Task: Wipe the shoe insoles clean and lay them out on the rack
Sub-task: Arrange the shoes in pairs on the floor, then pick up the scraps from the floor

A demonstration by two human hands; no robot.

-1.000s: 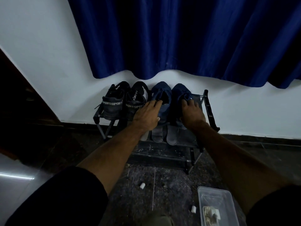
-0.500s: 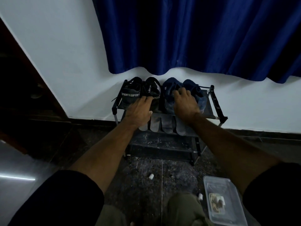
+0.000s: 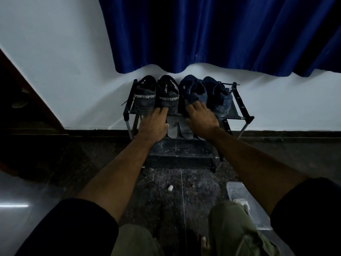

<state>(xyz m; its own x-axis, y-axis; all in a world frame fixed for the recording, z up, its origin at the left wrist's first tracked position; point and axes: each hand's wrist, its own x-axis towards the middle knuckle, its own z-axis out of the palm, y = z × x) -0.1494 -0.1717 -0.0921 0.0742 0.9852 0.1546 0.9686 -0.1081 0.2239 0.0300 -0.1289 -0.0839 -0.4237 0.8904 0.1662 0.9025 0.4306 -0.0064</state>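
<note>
Insoles [image 3: 180, 127] on rack [image 3: 238, 112], between flat-fingered left grip [image 3: 153, 124], right grip [image 3: 202, 121]

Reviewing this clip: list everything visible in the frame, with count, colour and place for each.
black shoes: two, black with white lettering, top shelf, left
blue shoes: two, dark blue, top shelf, right
insoles: at least two seen, dark grey, front edge of top shelf, between the hands
rack: one, black, against the wall
curtain: one, blue, above the rack
plastic box: one, clear, on floor at right
small white piece: one, on floor
left hand: fingers at black shoe
right hand: fingers at blue shoe
</note>
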